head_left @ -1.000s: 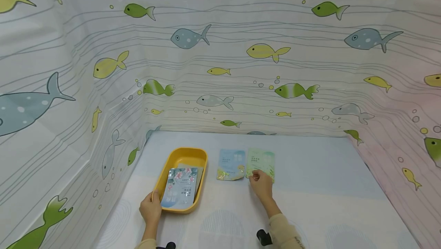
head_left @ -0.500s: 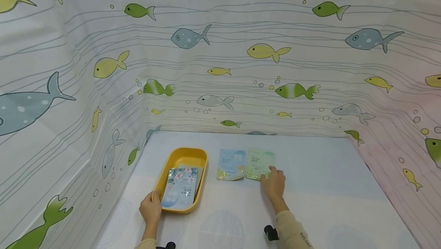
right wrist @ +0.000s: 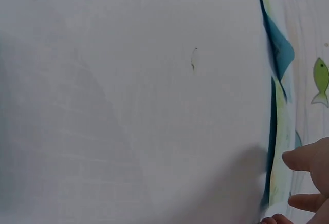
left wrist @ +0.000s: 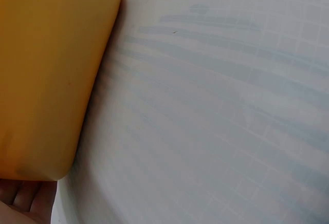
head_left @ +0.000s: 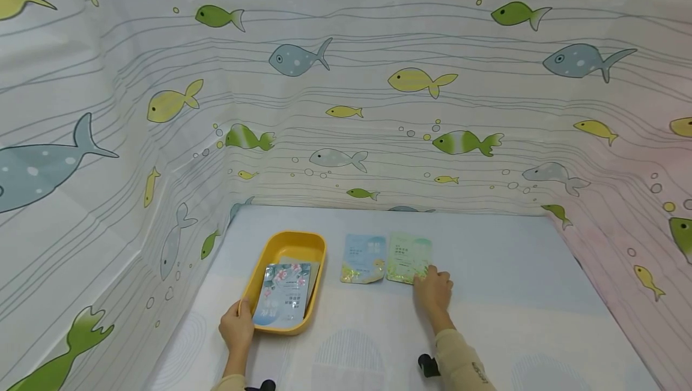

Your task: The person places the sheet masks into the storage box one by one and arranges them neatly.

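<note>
My left hand (head_left: 236,326) grips the near left corner of a yellow plastic tray (head_left: 320,283), thumb at the rim and fingers below it in the left wrist view. Inside the tray lies a flowered blue sachet (head_left: 283,298), on top of a paler sachet (head_left: 313,277) that is mostly hidden. On the table, a green sachet (head_left: 408,256) lies flat to the right of a blue sachet (head_left: 362,256). My right hand (head_left: 435,292) is at the green sachet's near right corner, its fingertips over the edge. Thumb and finger (right wrist: 303,158) stand apart in the right wrist view.
A white and pale blue cloth (head_left: 513,271) covers the table. Fish-patterned curtains (head_left: 378,133) hang at the back and both sides. Black wrist mounts (head_left: 429,366) show near both sleeves.
My right hand has moved right and slightly back, from the green sachet's near left part to its near right corner. The left hand and the tray have stayed in place.
</note>
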`<state>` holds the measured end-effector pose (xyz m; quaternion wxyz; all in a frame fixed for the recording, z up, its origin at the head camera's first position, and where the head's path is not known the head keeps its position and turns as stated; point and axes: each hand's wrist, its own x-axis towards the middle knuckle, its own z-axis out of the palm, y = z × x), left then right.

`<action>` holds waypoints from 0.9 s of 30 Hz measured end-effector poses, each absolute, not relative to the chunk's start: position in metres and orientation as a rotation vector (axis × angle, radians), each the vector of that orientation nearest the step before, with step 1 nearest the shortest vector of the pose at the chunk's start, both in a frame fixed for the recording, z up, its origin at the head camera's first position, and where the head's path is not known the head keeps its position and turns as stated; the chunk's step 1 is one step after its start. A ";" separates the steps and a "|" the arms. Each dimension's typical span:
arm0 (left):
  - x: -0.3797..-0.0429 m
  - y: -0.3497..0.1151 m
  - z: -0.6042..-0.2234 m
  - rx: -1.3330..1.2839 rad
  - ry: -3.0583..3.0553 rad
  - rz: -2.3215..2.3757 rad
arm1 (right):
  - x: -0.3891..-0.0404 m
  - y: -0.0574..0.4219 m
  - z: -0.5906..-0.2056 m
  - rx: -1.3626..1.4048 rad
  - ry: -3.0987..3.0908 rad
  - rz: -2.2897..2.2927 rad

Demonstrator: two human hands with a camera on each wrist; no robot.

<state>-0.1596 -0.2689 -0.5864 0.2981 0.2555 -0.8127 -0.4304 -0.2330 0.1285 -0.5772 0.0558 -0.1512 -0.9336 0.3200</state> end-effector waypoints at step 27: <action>-0.160 -0.268 -0.586 0.680 -2.160 -1.150 | -0.239 0.140 -0.588 -0.541 -2.653 1.250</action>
